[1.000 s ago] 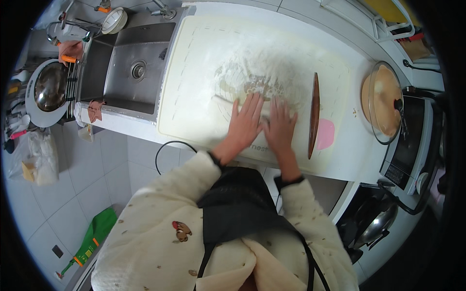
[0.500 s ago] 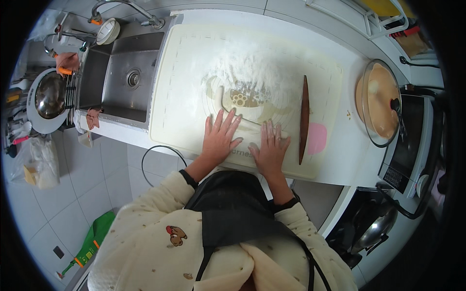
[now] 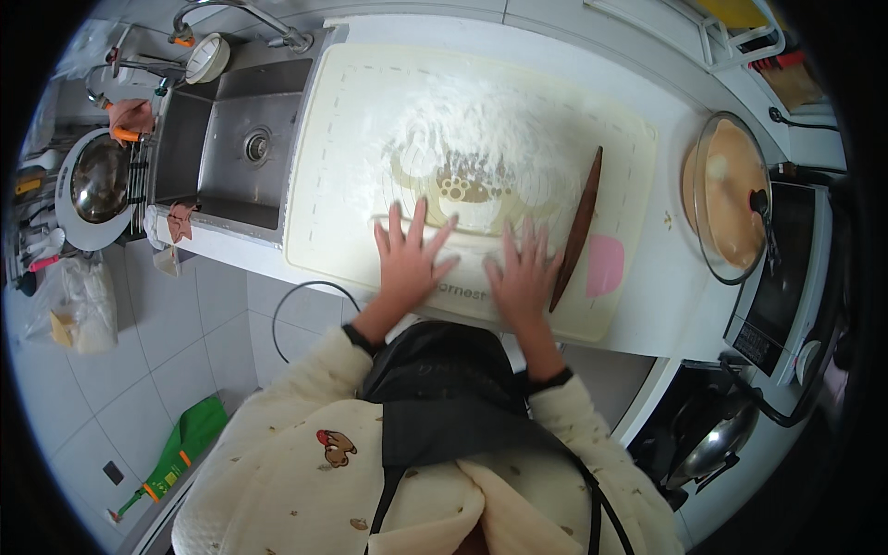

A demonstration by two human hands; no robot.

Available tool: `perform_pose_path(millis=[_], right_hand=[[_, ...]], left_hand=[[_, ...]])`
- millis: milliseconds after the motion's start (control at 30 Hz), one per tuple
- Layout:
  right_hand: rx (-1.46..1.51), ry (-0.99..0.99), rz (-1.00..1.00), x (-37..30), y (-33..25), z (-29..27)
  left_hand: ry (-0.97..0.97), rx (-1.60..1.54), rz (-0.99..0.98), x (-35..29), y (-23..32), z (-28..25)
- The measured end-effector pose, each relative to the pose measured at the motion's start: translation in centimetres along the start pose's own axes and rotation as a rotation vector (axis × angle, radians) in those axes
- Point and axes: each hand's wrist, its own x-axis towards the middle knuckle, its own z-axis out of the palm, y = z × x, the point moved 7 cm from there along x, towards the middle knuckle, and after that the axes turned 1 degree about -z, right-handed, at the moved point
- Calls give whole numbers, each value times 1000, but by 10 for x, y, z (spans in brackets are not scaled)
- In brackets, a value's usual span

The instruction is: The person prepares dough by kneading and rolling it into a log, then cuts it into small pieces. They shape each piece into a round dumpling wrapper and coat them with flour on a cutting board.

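Observation:
A cream baking mat [image 3: 342, 139] covers the white counter, dusted with flour [image 3: 481, 139] across its middle. My left hand [image 3: 407, 259] lies flat on the mat's near part, fingers spread, palm down. My right hand [image 3: 524, 276] lies flat beside it, fingers spread, close to the lower end of a brown wooden rolling pin [image 3: 577, 227] that lies along the mat's right side. A pink scraper [image 3: 605, 265] rests just right of the pin. Neither hand holds anything.
A steel sink [image 3: 227, 148] with a tap sits left of the mat. A glass-lidded pan [image 3: 731, 199] stands at the right, next to a dark appliance [image 3: 786, 277]. A steel pot [image 3: 97, 180] sits far left. A green bottle [image 3: 180, 444] lies on the tiled floor.
Both hands have slid back along the mat toward my body, staying flat with fingers spread. The flour now lies spread beyond the fingertips.

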Motion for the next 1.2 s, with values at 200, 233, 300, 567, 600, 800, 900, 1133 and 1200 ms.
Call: perform_pose_path(millis=[200, 233, 300, 567, 600, 800, 900, 1133, 1200], right_hand=[[-28, 197, 51, 115, 16, 4], [-31, 209, 41, 115, 18, 4], [-18, 44, -26, 48, 9, 4], [-15, 70, -52, 54, 7, 15], [-51, 115, -75, 90, 2, 8], [274, 323, 48, 62, 22, -33], [196, 168, 215, -25, 16, 22], [550, 79, -193, 41, -115, 45], [468, 145, -243, 44, -115, 21]], left_hand=[[217, -11, -215, 116, -53, -22], [172, -34, -174, 101, -52, -11], [91, -79, -84, 37, -42, -2], [138, -54, -26, 37, -46, -14], [148, 55, -62, 71, -60, -10], [291, -196, -473, 114, -147, -46], [150, -120, -703, 34, -184, 0], [26, -579, -129, 38, -47, -1], [19, -1300, -257, 56, -58, -11]])
